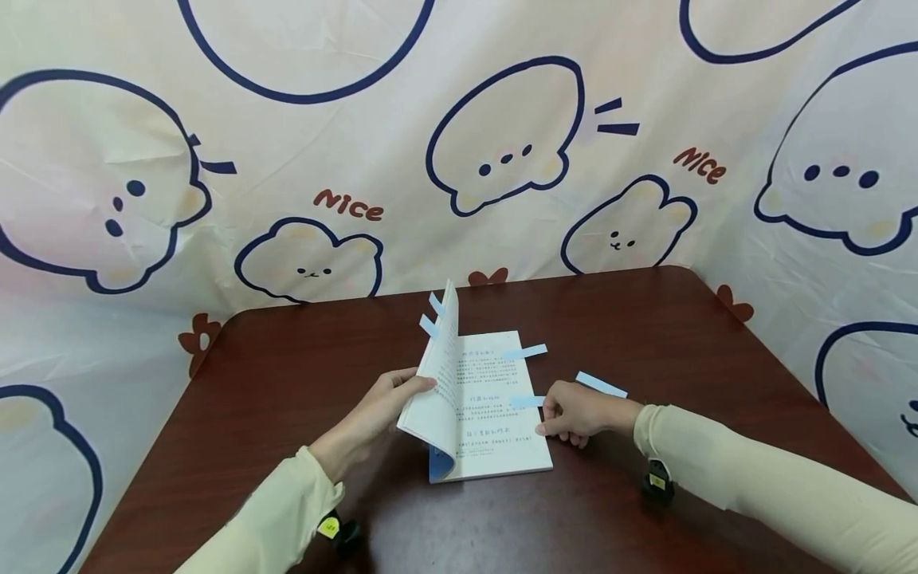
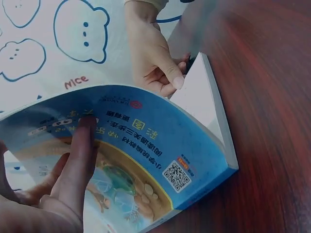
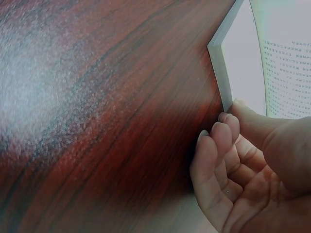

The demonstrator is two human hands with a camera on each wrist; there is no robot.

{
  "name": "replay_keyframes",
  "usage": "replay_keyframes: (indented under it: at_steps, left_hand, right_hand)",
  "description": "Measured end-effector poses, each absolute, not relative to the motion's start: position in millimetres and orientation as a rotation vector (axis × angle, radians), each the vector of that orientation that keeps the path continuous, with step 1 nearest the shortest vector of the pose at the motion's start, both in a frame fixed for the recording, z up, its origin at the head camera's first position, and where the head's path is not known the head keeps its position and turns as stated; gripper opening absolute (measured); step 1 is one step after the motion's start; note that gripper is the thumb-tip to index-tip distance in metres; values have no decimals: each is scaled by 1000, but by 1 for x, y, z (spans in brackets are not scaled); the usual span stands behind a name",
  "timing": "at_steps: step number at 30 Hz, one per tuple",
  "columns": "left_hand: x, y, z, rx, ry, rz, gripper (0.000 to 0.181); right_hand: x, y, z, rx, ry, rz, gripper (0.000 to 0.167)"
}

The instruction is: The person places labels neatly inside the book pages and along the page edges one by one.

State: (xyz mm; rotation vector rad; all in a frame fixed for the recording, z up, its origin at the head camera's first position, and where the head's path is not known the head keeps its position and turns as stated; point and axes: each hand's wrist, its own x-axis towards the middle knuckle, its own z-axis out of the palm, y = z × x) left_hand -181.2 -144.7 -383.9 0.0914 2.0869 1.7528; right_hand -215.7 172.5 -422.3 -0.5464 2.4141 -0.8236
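An open book (image 1: 495,446) lies on the table, its left part raised and curved upright. My left hand (image 1: 387,402) grips that raised part, thumb on the page side and fingers against the blue illustrated cover (image 2: 146,131). At the right page's outer edge, my right hand (image 1: 579,410) pinches the book, thumb (image 3: 248,116) on the page edge and the other fingers curled beside it. A pale blue sticky tab (image 1: 526,402) reaches from the page to this hand. Another tab (image 1: 531,351) sticks out higher up, and two tabs (image 1: 428,325) project from the raised pages.
A pale blue strip (image 1: 601,384) lies on the dark wooden table (image 1: 323,351), just behind my right wrist. A cloth printed with cartoon animals (image 1: 402,159) hangs around the table's back and sides. Black wrist devices (image 1: 657,482) sit below the sleeves.
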Motion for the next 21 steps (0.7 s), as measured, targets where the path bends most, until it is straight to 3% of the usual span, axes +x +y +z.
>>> replay_keyframes:
  at_steps: [8,21]
  left_hand:
    - [-184,-126,-384,18,2132,1735,51]
    - [-185,-106,-398,107,2022,1779,47]
  right_hand:
    - [-216,174,-422,-570,2406,-827,33]
    - [-212,173,-422,-569,2413,-844,34]
